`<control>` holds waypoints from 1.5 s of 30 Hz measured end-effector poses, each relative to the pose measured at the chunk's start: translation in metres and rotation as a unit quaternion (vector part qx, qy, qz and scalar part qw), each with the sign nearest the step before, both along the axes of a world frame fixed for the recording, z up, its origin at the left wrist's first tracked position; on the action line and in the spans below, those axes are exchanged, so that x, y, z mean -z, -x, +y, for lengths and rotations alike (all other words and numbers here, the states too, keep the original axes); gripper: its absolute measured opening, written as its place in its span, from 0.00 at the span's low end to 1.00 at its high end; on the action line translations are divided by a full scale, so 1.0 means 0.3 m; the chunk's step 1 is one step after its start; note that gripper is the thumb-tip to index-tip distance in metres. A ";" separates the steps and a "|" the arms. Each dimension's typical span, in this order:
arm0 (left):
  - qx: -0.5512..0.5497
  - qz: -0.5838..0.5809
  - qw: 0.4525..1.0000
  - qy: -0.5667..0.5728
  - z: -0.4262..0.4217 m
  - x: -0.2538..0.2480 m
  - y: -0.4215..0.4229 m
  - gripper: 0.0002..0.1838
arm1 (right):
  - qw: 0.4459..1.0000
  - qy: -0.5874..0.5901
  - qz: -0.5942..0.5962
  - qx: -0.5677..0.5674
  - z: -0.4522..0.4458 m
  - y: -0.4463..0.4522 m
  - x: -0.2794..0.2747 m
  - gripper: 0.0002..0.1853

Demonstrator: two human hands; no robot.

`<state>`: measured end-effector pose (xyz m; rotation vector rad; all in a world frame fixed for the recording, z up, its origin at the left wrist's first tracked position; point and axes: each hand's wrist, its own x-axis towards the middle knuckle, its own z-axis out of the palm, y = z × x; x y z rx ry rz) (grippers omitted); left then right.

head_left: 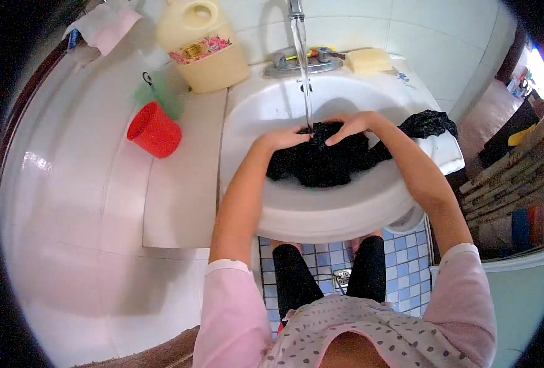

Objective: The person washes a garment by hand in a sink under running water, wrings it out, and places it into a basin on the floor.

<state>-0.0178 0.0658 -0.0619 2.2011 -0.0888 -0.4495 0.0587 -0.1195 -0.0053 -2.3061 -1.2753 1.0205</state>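
A wet black cloth (pixel 321 165) lies bunched in the white sink (pixel 284 211); I cannot make out which garment it is. Water from the tap (pixel 296 12) runs down onto it between my hands. On the left side of the bundle, my left hand (pixel 286 138) grips the fabric, its fingertips partly hidden in the folds. My right hand (pixel 353 126) holds the bundle from the other side, thumb on top. Part of the black fabric trails right under my right forearm, and a black piece (pixel 429 124) rests on the sink's right rim.
A cream plastic jug (pixel 216 67) stands on the ledge left of the tap. A red cup (pixel 156 132) and a green mesh scrubber (pixel 164 101) are further left. Yellowish soap (pixel 369 61) sits at the back right rim. Below is a tiled floor with a drain (pixel 342 278).
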 end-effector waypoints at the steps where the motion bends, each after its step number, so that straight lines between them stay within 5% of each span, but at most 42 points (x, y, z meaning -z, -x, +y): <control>1: 0.020 -0.024 0.999 -0.015 0.002 0.019 -0.009 0.26 | 1.000 -0.001 0.001 -0.001 0.017 0.000 0.017 0.40; 5: -0.049 -0.042 0.973 -0.224 -0.006 0.036 -0.042 0.24 | 0.999 -0.047 0.027 0.003 0.064 -0.028 0.075 0.37; 8: 0.004 -0.089 0.965 -0.246 0.044 0.120 -0.086 0.18 | 0.997 0.023 -0.063 -0.029 0.061 -0.047 0.073 0.33; 14: 0.040 0.005 0.908 -0.418 -0.011 -0.001 -0.045 0.20 | 0.952 -0.090 -0.280 0.080 -0.154 -0.013 -0.147 0.25; 17: 0.011 -0.135 0.931 -0.338 -0.004 0.040 -0.045 0.26 | 0.923 -0.077 -0.362 0.104 -0.414 -0.117 -0.215 0.24; 18: 0.063 -0.196 0.958 -0.199 -0.033 -0.017 -0.018 0.31 | 0.923 -0.035 -0.360 0.128 -0.500 -0.107 -0.239 0.24; 21: 0.185 -0.278 0.924 -0.185 -0.090 -0.054 -0.015 0.29 | 0.933 -0.019 -0.311 0.179 -0.685 -0.108 -0.210 0.23; 25: 0.150 -0.039 0.982 -0.110 -0.119 -0.100 -0.025 0.17 | 0.923 -0.052 -0.276 0.262 -0.714 -0.097 -0.142 0.22; 27: 0.122 -0.110 0.978 -0.129 -0.139 -0.094 -0.014 0.18 | 0.901 -0.010 -0.389 0.192 -0.693 -0.089 -0.168 0.18; 29: 0.103 0.004 0.962 -0.254 -0.180 -0.186 0.023 0.20 | 0.854 -0.022 -0.466 0.228 -0.655 -0.101 -0.186 0.15; 32: 0.116 0.018 0.951 -0.285 -0.167 -0.189 0.033 0.25 | 0.818 -0.198 -0.476 0.255 -0.544 -0.119 -0.250 0.12; 36: 0.124 0.079 0.930 -0.336 -0.150 -0.173 0.017 0.31 | 0.832 -0.297 -0.415 0.219 -0.297 -0.083 -0.311 0.11; 39: 0.087 0.031 0.935 -0.343 -0.148 -0.188 0.042 0.32 | 0.844 -0.415 -0.263 0.213 -0.132 -0.090 -0.251 0.13; 45: -0.084 -0.141 0.970 -0.178 -0.055 -0.122 0.033 0.22 | 0.864 -0.401 0.148 0.265 0.073 -0.002 -0.094 0.16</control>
